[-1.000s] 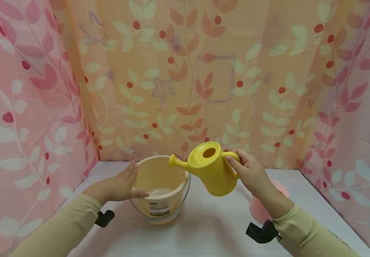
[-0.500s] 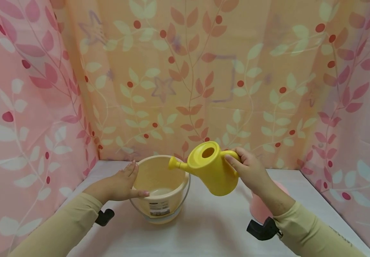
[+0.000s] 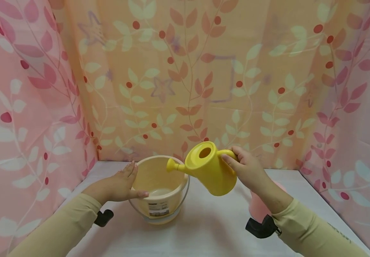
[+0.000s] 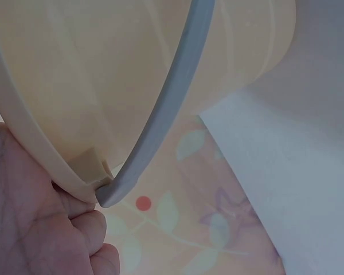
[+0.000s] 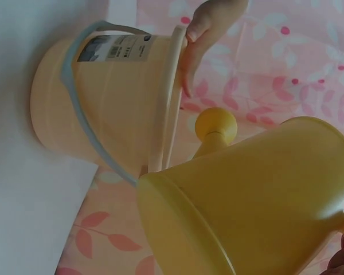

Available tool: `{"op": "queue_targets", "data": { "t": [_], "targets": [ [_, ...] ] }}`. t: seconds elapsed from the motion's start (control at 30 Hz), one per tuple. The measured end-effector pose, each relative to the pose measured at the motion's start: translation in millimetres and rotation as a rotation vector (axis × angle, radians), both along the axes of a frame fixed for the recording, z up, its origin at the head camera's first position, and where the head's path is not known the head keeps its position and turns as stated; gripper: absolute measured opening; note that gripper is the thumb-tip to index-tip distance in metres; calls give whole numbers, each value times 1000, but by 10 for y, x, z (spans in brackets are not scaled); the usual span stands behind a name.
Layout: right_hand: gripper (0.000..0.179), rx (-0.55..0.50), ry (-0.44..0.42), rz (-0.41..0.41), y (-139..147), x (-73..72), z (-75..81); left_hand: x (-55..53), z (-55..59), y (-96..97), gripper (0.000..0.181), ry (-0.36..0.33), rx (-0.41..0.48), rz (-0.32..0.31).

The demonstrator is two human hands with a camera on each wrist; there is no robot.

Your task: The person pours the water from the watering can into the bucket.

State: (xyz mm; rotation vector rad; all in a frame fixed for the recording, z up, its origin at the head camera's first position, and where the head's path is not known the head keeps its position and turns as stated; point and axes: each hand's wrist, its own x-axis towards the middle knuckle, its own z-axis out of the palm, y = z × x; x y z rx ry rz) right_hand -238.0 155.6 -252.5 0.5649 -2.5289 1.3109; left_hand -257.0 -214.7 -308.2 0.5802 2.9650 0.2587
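My right hand [image 3: 247, 169] grips the handle of a yellow watering can [image 3: 215, 175] in the air, right of a cream bucket [image 3: 162, 207]. The can tilts left, and its spout end [image 5: 216, 125] sits over the bucket's right rim. No water is visible coming from it. My left hand [image 3: 117, 185] rests on the bucket's left rim, its thumb along the near edge and its fingers extended. From the left wrist, the palm and fingers [image 4: 87, 232] touch the rim beside the joint of the grey bail handle [image 4: 166, 103]. The bucket stands upright, with a label [image 5: 117, 48] on its front.
A pink object [image 3: 258, 207] stands on the white tabletop [image 3: 204, 232], partly hidden behind my right forearm. Leaf-patterned cloth [image 3: 188, 71] encloses the back and both sides. A black wrist mount [image 3: 262, 227] hangs under my right sleeve.
The watering can has tipped very slightly further and shifted a little left, with my right hand along with it. My left hand and the bucket keep their places.
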Motion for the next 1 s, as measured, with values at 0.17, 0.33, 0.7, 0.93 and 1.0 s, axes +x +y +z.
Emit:
{"op": "queue_targets", "data": {
  "t": [0.17,0.33,0.7,0.93,1.0],
  "targets": [
    [32,-8,-12,9,-21,22,37,-1,2,-1,116,1,3,1],
    [33,-12,-7,22,-29,28,61,5,8,2,115,7,6,-10],
    [34,22,-17,9,-48,28,92,7,9,7,114,1,4,-10],
    [32,37,-31,17,-61,37,113,5,11,4,114,2,4,-15],
    [32,38,-36,22,-58,35,119,1,8,3,114,7,0,-17]
  ]
}}
